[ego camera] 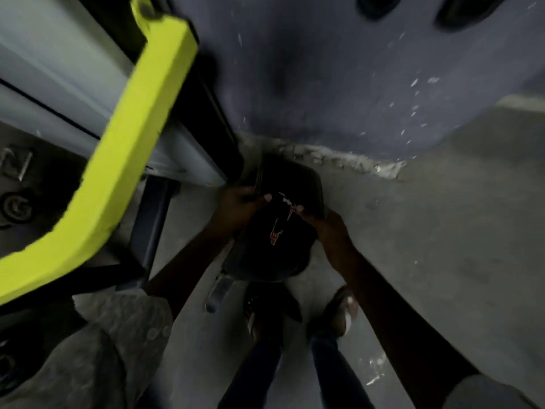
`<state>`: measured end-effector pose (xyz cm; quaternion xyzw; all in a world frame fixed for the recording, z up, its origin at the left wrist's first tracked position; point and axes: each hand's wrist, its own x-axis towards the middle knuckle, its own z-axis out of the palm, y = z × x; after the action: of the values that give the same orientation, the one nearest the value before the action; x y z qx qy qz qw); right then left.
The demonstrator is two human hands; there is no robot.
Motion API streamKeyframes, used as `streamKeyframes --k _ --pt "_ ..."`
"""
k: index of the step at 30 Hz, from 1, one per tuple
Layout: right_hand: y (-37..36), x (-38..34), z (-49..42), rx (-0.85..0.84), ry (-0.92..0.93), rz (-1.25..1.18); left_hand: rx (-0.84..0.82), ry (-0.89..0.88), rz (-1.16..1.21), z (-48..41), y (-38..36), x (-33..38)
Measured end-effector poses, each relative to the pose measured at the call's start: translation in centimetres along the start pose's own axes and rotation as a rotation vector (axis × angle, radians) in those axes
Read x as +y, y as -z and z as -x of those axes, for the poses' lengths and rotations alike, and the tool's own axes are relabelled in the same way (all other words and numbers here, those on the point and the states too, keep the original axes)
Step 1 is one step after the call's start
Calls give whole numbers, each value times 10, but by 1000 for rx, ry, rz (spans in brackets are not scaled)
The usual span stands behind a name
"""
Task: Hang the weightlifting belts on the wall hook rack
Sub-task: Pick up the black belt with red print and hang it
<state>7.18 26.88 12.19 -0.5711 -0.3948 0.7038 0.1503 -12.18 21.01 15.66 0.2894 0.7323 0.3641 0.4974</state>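
A black weightlifting belt (275,231) with red and white lettering is held in front of me, low above the floor, folded into a thick dark bundle. My left hand (239,206) grips its left side with the thumb on top. My right hand (326,228) grips its right edge, thumb pressed on the lettered face. A metal buckle (216,290) hangs below the bundle. No wall hook rack shows in this blurred view.
A bright yellow-green machine frame (124,137) slants across the left, with pale panels behind it. A dark blue-grey wall (339,69) rises ahead, meeting the grey concrete floor (442,231). My feet (298,314) stand directly below the belt.
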Motion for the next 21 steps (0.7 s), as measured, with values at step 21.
streamKeyframes --k 21 --pt "34 -373 447 90 844 -206 218 -426 125 366 50 442"
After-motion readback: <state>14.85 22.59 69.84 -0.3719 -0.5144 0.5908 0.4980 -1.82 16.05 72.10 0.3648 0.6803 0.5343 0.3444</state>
